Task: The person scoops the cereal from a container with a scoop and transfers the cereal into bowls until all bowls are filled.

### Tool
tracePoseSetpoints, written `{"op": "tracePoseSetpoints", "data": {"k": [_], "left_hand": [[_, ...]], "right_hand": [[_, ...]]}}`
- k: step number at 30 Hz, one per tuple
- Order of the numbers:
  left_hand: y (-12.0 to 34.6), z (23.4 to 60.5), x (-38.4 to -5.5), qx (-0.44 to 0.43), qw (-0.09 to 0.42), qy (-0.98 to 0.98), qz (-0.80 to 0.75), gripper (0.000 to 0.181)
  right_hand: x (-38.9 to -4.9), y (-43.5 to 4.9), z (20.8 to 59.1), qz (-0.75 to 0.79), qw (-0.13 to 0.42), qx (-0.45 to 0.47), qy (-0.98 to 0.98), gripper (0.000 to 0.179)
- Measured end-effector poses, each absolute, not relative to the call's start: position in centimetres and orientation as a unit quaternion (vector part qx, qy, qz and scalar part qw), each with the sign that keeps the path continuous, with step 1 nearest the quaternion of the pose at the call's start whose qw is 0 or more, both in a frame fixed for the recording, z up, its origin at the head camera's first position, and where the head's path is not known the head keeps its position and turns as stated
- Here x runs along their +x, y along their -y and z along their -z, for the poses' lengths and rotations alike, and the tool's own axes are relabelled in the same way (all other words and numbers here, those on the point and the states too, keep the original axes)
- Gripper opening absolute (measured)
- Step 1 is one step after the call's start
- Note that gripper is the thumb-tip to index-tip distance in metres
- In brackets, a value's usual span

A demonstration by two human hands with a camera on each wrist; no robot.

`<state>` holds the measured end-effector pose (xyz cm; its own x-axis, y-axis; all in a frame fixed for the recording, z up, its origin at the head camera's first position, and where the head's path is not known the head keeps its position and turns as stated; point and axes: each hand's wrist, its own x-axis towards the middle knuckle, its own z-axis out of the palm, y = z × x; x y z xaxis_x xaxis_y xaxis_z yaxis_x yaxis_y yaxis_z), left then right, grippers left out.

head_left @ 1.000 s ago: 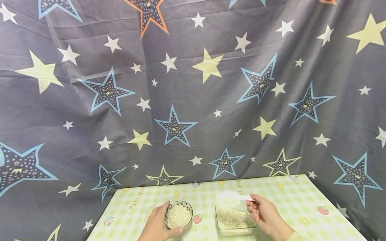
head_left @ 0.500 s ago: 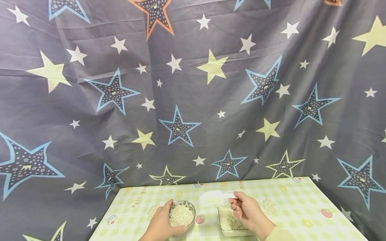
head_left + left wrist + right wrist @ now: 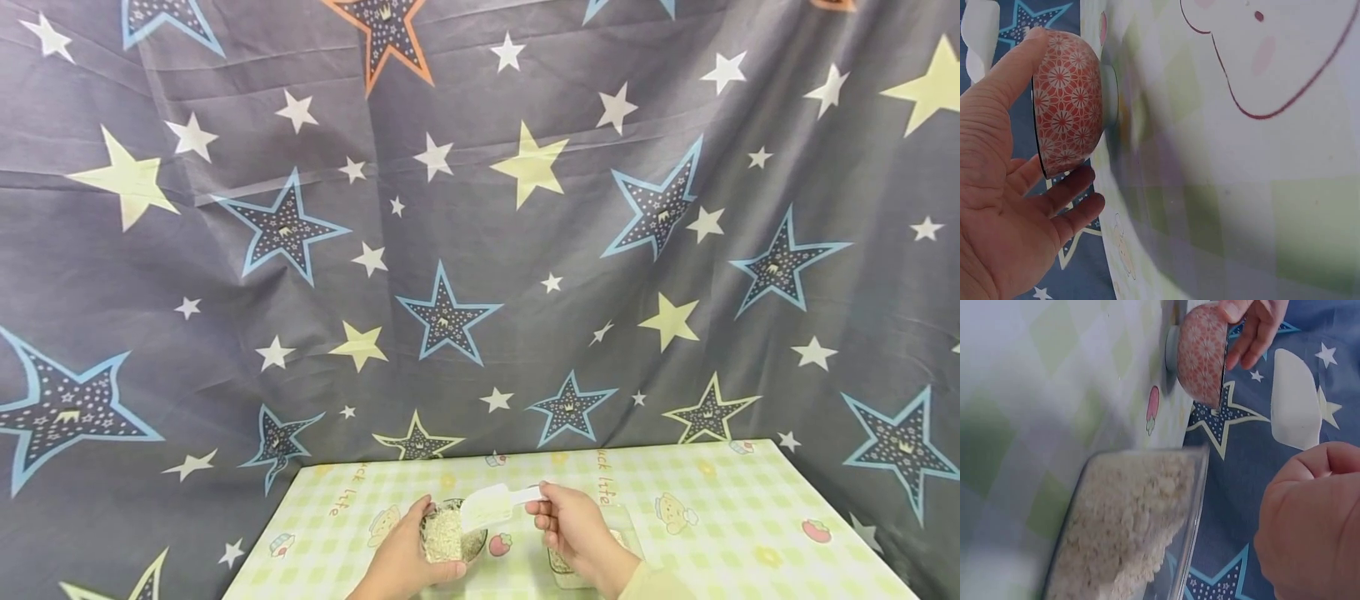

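Backdrop [image 3: 457, 217], star-print, is hanging behind the surface [image 3: 720, 533], which is carrying the whole setup. Glass container [image 3: 1192, 528] is sitting toward your R, partly hidden under your R arm in the head view. Bowl [image 3: 1067, 103], red-patterned outside, is standing upright to the L of it; your L grip [image 3: 405, 550] is holding it at the rim, thumb on one side, fingers on the other. Scoop [image 3: 487, 507], white, is hanging over the bowl's R side, apart from it; your R grip [image 3: 573, 529] is pinching the handle. Load in scoop: can't tell. Flakes [image 3: 1125, 525], pale, are lying in both vessels. Progress (judged): you're apparently working mid-transfer, w/ a good amt. already filling the bowl & plenty remaining in the container; no. of scoops left isn't showing.
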<state>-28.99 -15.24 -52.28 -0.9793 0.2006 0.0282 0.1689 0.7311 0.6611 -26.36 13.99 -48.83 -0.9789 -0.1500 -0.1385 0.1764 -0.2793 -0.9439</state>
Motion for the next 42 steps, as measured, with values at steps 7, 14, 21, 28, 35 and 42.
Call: {"op": "tracePoseSetpoints", "data": {"k": [7,14,21,28,35,42], "left_hand": [[15.2,52.1,-28.9,0.093,0.022,-0.93,-0.356,0.128],[15.1,52.0,-28.9,0.093,0.017,-0.931,-0.352,0.128],[15.2,52.7,-29.3,0.098,0.016,-0.929,-0.356,0.13],[15.3,52.9,-29.4,0.103,0.019,-0.927,-0.359,0.128],[15.4,52.9,-29.6,0.099,0.02,-0.929,-0.355,0.128],[15.5,52.9,-29.6,0.097,0.02,-0.931,-0.351,0.128]], "right_hand": [[-26.2,-12.4,49.2,0.79,0.09,-0.014,-0.606,0.036],[-26.2,-11.1,49.4,0.775,0.079,-0.008,-0.627,0.034],[-26.0,-10.1,49.5,0.756,0.052,-0.016,-0.652,0.042],[-25.6,-9.1,49.5,0.743,0.032,-0.024,-0.668,0.044],[-25.3,-8.6,49.5,0.709,-0.009,-0.063,-0.702,0.039],[-24.8,-8.3,49.0,0.665,-0.032,-0.102,-0.74,0.036]]}}
